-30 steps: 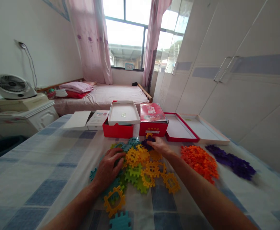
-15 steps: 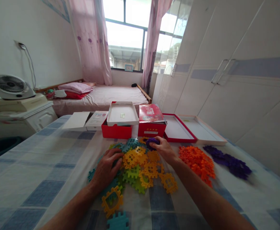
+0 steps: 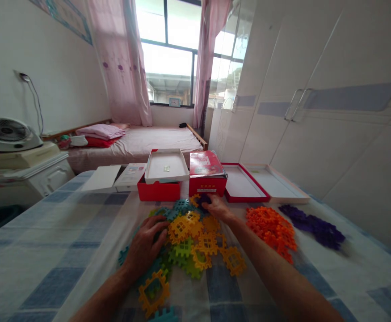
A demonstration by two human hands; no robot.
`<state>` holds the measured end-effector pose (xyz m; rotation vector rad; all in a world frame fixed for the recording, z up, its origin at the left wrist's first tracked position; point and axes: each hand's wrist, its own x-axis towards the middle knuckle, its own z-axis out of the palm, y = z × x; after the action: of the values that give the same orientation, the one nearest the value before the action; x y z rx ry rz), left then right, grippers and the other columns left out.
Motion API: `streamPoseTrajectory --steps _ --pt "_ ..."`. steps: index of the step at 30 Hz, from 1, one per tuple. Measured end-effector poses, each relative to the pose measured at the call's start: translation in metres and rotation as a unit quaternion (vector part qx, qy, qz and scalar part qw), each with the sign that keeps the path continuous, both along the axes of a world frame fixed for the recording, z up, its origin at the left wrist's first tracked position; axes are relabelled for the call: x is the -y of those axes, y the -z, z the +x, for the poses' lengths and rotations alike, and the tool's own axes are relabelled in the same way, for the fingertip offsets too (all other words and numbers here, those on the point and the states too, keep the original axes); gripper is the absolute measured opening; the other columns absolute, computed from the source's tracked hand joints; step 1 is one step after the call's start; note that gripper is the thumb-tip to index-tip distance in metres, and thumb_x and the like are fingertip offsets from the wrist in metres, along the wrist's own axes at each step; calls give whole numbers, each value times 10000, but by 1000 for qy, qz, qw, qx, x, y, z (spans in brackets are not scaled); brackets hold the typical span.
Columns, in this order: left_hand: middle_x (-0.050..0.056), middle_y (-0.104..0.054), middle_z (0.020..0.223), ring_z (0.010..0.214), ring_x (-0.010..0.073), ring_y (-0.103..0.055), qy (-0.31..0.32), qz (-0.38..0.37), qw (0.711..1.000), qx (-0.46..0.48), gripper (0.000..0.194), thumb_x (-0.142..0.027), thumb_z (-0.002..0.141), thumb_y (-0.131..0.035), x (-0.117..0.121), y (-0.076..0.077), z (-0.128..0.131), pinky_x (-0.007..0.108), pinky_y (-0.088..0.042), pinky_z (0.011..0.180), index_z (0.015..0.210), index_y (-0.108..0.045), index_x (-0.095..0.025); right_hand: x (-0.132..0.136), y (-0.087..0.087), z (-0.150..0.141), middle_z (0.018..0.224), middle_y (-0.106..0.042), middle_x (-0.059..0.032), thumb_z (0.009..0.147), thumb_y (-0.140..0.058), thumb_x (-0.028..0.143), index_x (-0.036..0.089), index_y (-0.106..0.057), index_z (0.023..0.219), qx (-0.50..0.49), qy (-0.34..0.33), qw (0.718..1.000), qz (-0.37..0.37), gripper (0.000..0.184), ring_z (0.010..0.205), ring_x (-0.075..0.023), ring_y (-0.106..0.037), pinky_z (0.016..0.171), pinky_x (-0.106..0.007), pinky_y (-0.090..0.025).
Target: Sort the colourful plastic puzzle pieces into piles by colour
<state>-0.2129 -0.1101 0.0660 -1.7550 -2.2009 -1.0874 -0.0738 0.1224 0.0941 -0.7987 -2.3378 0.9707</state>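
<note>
A mixed pile of plastic interlocking building pieces lies in front of me, with yellow pieces (image 3: pixel 208 243) on top of green pieces (image 3: pixel 184 247) and blue-green ones (image 3: pixel 182 205). My left hand (image 3: pixel 148 239) rests on the pile's left side, fingers apart and slightly bent; what lies under the palm is hidden. At the far edge of the pile, my right hand (image 3: pixel 216 207) pinches a purple building piece (image 3: pixel 203 200), partly covered by the fingers. Right of my forearm are a heap of orange pieces (image 3: pixel 271 230) and a row of purple pieces (image 3: pixel 312 226).
Behind the pile stand a red box (image 3: pixel 158 191) under a white tray-like lid (image 3: pixel 166 166), and another red box (image 3: pixel 208 184). To their right lie a red-rimmed lid (image 3: pixel 245 183) and a pale lid (image 3: pixel 279 184). A checked cloth (image 3: pixel 61 250) covers the surface.
My right hand still holds the purple piece and has shifted only slightly at the far edge of the pile. The left hand stays in place. The whole view has tilted a little upward.
</note>
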Motion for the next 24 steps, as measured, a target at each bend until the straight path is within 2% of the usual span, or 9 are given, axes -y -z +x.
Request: streamPoseTrajectory --steps 3,7,9,11,15,18,21,24 --pt "79 -598 1105 1068 215 -538 1 0 1000 0 250 -304 869 -452 1 0 1 382 -458 926 969 -657 -199 9 -9 7 817 -619 -49 683 -568 138 155 -637 836 4 -9 999 48 169 776 -191 -562 737 -306 -445" --pt "77 -598 1106 1071 215 -532 -2 -1 1000 -1 253 -305 874 -447 1 0 2 380 -456 925 974 -653 -197 25 -23 24 955 -546 -70 721 -568 152 165 -592 805 -15 -20 993 113 88 897 -186 -517 848 -324 -404" --pt "79 -599 1102 1072 215 -531 -3 0 1000 -4 256 -307 874 -448 1 1 1 381 -453 929 975 -653 -193 32 -29 33 953 -534 -59 751 -562 171 176 -572 777 -26 -45 987 150 29 891 -171 -514 843 -306 -402" --pt "78 -600 1099 1073 215 -531 -2 0 1000 -7 259 -314 874 -447 0 1 1 382 -451 933 976 -653 -193 37 -33 43 899 -552 -43 783 -558 219 182 -565 784 -38 -37 985 162 37 832 -161 -530 799 -299 -414" --pt "71 -595 1117 1077 220 -532 1 -6 1000 -10 268 -345 871 -449 0 4 -3 394 -450 936 976 -654 -208 43 -38 67 798 -614 -16 811 -552 321 192 -566 881 -68 41 994 70 147 737 -155 -574 711 -284 -444" --pt "65 -588 1131 1076 231 -534 2 -7 1000 -10 281 -385 862 -457 -1 9 -8 414 -447 939 980 -654 -224 32 -39 96 880 -648 -19 791 -572 347 204 -540 1035 -100 70 992 10 284 765 -156 -606 685 -266 -474" --pt "62 -583 1138 1073 242 -536 5 -3 1000 -10 296 -416 851 -462 -1 14 -15 424 -451 932 986 -654 -235 -1 -38 142 949 -657 -23 787 -562 358 213 -525 1121 -76 174 981 42 365 814 -149 -621 733 -257 -487" --pt "63 -586 1135 1077 248 -531 13 1 1000 -15 305 -430 845 -464 -1 15 -17 432 -441 941 980 -655 -235 -48 -35 195 980 -662 -56 760 -570 334 187 -559 1108 13 348 931 108 377 879 -173 -618 815 -287 -468"
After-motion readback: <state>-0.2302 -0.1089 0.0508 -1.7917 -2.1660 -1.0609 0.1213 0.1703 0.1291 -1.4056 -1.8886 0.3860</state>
